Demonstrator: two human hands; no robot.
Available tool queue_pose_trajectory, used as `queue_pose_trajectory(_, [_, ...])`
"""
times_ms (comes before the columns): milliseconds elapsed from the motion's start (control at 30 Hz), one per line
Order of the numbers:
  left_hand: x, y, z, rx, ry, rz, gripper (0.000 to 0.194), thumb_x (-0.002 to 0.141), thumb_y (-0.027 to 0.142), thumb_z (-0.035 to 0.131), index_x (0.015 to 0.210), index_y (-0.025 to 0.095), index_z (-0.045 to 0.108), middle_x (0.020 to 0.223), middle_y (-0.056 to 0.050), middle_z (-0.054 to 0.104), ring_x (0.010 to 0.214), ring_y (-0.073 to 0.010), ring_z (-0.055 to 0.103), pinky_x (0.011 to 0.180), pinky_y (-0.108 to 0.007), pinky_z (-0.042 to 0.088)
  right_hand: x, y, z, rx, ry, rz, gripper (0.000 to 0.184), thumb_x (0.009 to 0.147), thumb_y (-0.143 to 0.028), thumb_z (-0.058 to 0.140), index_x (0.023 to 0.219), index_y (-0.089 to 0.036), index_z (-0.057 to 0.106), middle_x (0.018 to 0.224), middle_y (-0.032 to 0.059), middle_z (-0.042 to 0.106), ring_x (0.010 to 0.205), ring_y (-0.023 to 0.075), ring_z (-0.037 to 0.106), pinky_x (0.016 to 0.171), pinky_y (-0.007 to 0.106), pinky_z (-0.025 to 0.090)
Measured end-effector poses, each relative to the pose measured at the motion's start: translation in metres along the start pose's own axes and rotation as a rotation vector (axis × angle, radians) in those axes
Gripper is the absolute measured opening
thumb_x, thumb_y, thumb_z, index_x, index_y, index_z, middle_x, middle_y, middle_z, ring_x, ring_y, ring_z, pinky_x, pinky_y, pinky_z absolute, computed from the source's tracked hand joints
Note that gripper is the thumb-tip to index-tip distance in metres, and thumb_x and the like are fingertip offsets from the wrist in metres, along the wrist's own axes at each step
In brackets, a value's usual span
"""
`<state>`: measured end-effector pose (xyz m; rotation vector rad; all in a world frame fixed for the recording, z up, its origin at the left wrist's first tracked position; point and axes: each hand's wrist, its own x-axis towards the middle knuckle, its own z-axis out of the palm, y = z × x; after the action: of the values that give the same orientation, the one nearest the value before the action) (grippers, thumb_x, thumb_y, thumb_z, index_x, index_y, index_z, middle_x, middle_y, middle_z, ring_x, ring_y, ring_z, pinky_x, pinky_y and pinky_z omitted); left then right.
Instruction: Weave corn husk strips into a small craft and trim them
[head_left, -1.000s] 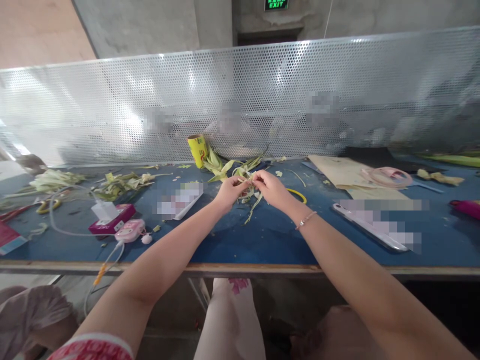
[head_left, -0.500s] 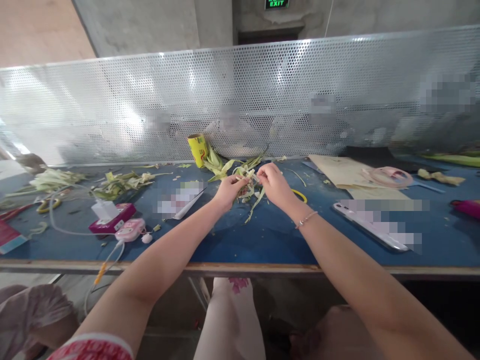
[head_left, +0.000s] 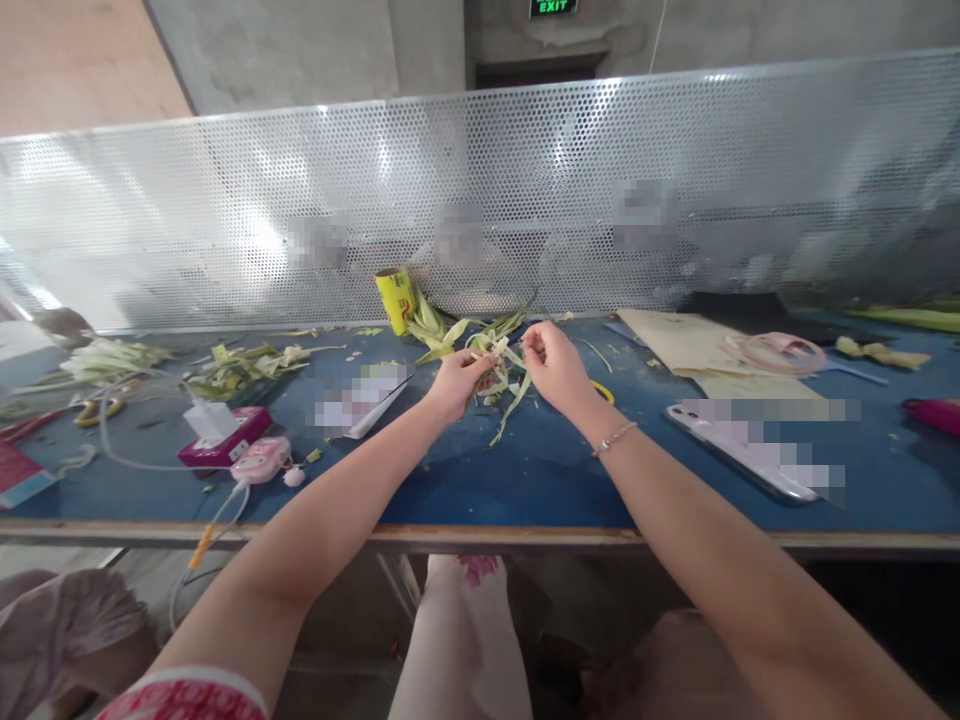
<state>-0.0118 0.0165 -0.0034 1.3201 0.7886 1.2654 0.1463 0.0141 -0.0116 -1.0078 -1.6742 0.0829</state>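
My left hand (head_left: 459, 383) is closed in a pinch on pale green husk strips (head_left: 501, 350), held just above the tabletop. Close on its right, my right hand (head_left: 553, 362) has its fingers curled together at the edge of the same strips; whatever they pinch is too small to make out. Loose strips and scraps (head_left: 512, 410) hang and lie below the hands. Behind them, larger green husk leaves (head_left: 442, 340) rest beside a yellow tube-shaped container (head_left: 394, 300), which leans slightly.
A pile of husk leaves (head_left: 244, 370), a purple box (head_left: 225, 440) and a pink case (head_left: 260, 460) with a cable lie left. Phones (head_left: 375, 400) flank my arms. Brown paper (head_left: 682, 345) lies right. A perforated metal screen (head_left: 480, 180) closes the back of the blue table (head_left: 510, 490).
My right hand has drawn slightly up and away from the strips, to the right. My left hand stays in nearly the same place.
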Motion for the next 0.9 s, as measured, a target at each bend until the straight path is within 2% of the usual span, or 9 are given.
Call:
queue_pose_trajectory(133, [0.001, 0.0, 0.0, -0.017, 0.017, -0.003, 0.024, 0.065, 0.026, 0.074, 0.062, 0.013, 0.054, 0.052, 0.003, 0.051, 0.047, -0.0052, 0.047, 0.051, -0.021, 0.039, 0.001, 0.005, 0.002, 0.005, -0.036, 0.092, 0.018, 0.072, -0.012, 0.046, 0.086, -0.019, 0.054, 0.098, 0.0092, 0.055, 0.071, 0.0162, 0.054, 0.077, 0.036, 0.045])
queue_pose_trajectory(233, [0.001, 0.001, 0.0, -0.026, 0.01, -0.006, 0.025, 0.065, 0.025, 0.073, 0.062, 0.013, 0.052, 0.051, 0.004, 0.05, 0.046, -0.005, 0.047, 0.05, -0.02, 0.038, 0.0, 0.002, 0.004, 0.086, -0.111, 0.112, 0.011, 0.077, -0.023, 0.047, 0.08, -0.02, 0.057, 0.089, 0.0058, 0.057, 0.076, 0.0178, 0.055, 0.078, 0.035, 0.045])
queue_pose_trajectory(367, [0.0, 0.002, 0.001, -0.026, 0.016, -0.007, 0.023, 0.066, 0.024, 0.072, 0.062, 0.013, 0.053, 0.05, 0.004, 0.05, 0.046, -0.005, 0.048, 0.051, -0.02, 0.04, -0.001, -0.004, 0.004, 0.154, -0.165, 0.126, 0.016, 0.078, -0.035, 0.051, 0.072, -0.021, 0.055, 0.072, 0.0024, 0.058, 0.073, 0.0187, 0.055, 0.072, 0.034, 0.044])
queue_pose_trajectory(467, [0.0, 0.001, 0.001, -0.03, 0.025, -0.008, 0.024, 0.065, 0.024, 0.073, 0.061, 0.013, 0.052, 0.051, 0.004, 0.05, 0.047, -0.0049, 0.048, 0.051, -0.02, 0.04, 0.0, -0.002, 0.005, 0.194, -0.157, 0.191, 0.013, 0.075, -0.033, 0.052, 0.07, -0.021, 0.054, 0.067, 0.0018, 0.059, 0.068, 0.0183, 0.056, 0.068, 0.034, 0.045])
queue_pose_trajectory(667, [0.003, -0.001, 0.0, -0.018, 0.023, 0.012, 0.028, 0.063, 0.029, 0.075, 0.061, 0.014, 0.051, 0.049, 0.005, 0.048, 0.046, -0.005, 0.047, 0.049, -0.02, 0.039, 0.004, 0.003, 0.007, 0.506, -0.132, 0.369, 0.017, 0.073, -0.038, 0.056, 0.073, -0.022, 0.051, 0.07, 0.0025, 0.063, 0.068, 0.0172, 0.06, 0.06, 0.031, 0.048])
queue_pose_trajectory(900, [0.003, -0.002, -0.001, -0.016, 0.021, 0.017, 0.026, 0.063, 0.029, 0.074, 0.062, 0.014, 0.053, 0.05, 0.004, 0.049, 0.046, -0.0053, 0.047, 0.049, -0.02, 0.038, 0.005, -0.006, 0.003, 0.645, -0.09, 0.504, 0.019, 0.067, -0.033, 0.06, 0.075, -0.021, 0.048, 0.069, 0.0001, 0.06, 0.063, 0.0127, 0.057, 0.058, 0.027, 0.046])
